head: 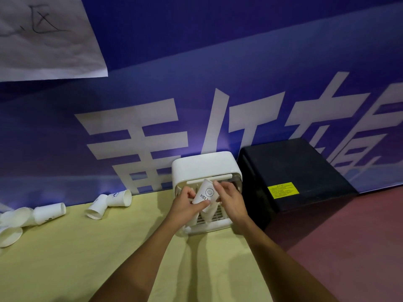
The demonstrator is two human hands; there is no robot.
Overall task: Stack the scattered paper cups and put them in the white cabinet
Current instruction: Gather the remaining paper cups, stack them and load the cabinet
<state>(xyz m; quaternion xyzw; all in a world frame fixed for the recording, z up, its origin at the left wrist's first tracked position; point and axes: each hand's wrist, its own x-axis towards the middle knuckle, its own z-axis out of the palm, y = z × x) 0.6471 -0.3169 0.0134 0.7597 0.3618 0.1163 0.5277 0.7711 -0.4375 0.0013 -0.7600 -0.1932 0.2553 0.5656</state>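
Note:
A small white cabinet (202, 165) stands on the yellow-green table (87, 258) against the blue banner. Right in front of its opening, both hands hold a white paper cup (206, 191) printed with a smiley face and "HELLO", tilted with its base toward the cabinet. My left hand (185, 205) grips the cup's lower left side. My right hand (229, 200) pinches its upper right side. More white cups (209, 212) sit below it at the cabinet's front, partly hidden by my hands. Two loose cups (109, 202) lie on their sides to the left, and several more cups (28, 216) lie at the far left edge.
A black box (292, 171) with a yellow label stands directly right of the cabinet on a dark red surface (349, 236). The blue banner wall (196, 83) rises straight behind the table, with a white paper sheet (43, 35) taped at the upper left.

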